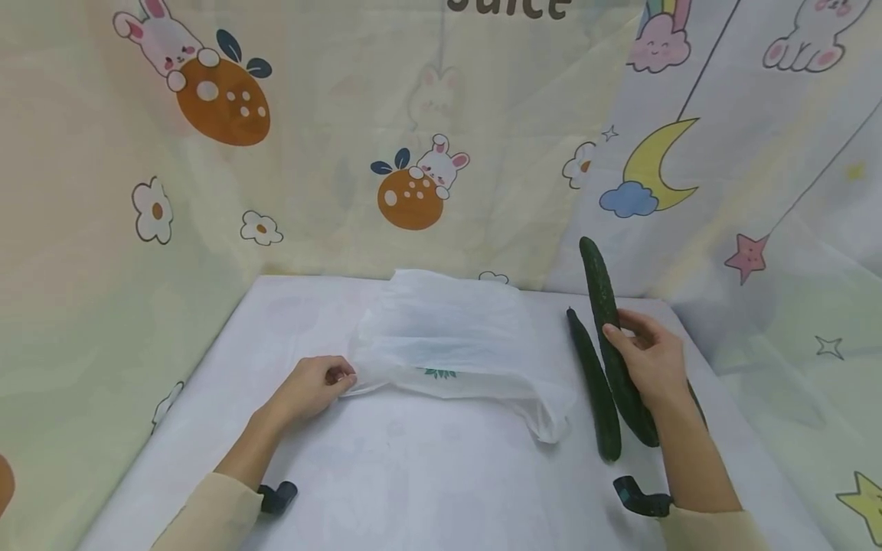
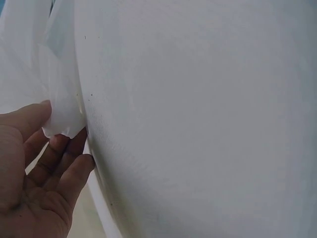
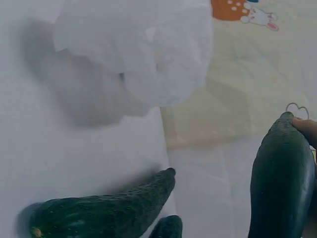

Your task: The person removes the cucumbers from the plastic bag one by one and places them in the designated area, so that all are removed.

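Note:
A thin white plastic bag with a green print lies on the table, its opening facing me. My left hand pinches its near left corner; in the left wrist view, thumb and fingers hold the bag's edge. At the right, my right hand grips a long dark green cucumber, its far end tilted up off the table. A second cucumber lies just left of it. Part of a third cucumber shows beyond my right forearm, which hides the remainder.
A white cloth covers the table. Behind it hangs a printed curtain with rabbits and oranges, and another printed cloth borders the right side. Black wrist straps sit at both sleeves.

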